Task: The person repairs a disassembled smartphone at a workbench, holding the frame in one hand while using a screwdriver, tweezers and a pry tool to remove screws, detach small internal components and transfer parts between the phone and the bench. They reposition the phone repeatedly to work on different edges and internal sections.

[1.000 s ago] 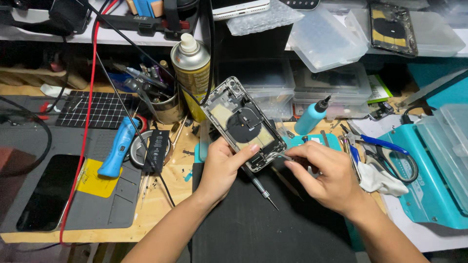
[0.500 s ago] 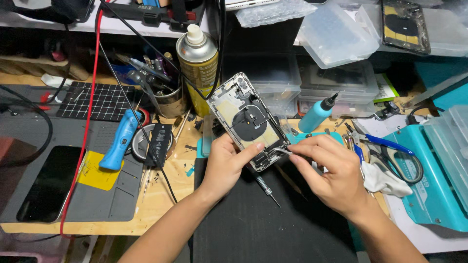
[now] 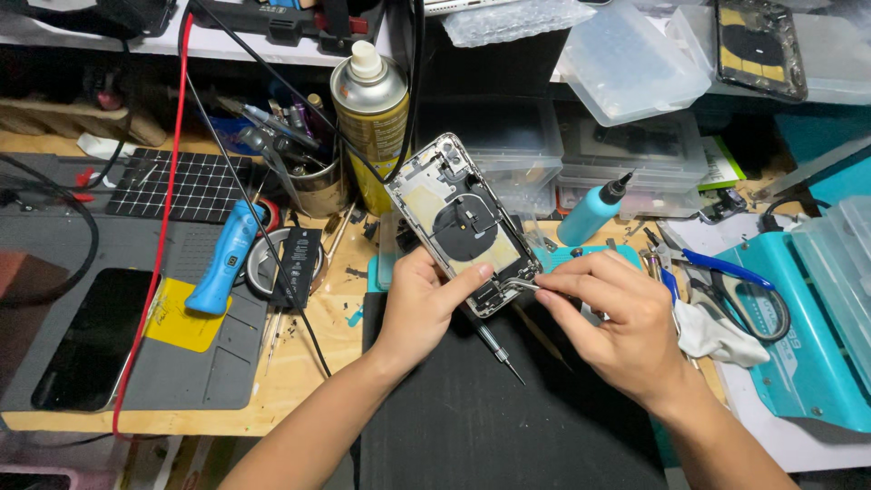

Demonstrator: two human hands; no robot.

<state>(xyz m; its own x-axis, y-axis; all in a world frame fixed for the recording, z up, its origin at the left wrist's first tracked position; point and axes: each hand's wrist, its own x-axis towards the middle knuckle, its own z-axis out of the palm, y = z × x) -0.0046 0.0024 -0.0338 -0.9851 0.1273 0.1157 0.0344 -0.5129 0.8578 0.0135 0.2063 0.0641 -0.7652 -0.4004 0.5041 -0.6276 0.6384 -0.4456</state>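
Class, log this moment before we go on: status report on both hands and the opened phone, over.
Left hand grips opened phone housing, tilted above black mat. Right hand pinches tweezers at its lower edge. Small screwdriver lies underneath.

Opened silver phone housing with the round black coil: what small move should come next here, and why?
Probably ease the fine metal tweezers a touch further into the lower corner of the opened silver phone housing. The right hand pinches them with tips at that edge, while the left hand steadies the housing, tilted above the black mat.

Your left hand [image 3: 425, 304] grips an opened silver phone housing with a black round coil [image 3: 463, 220], tilted above the black mat [image 3: 472, 417]. Your right hand [image 3: 617, 322] pinches thin metal tweezers [image 3: 524, 286] touching its lower edge.
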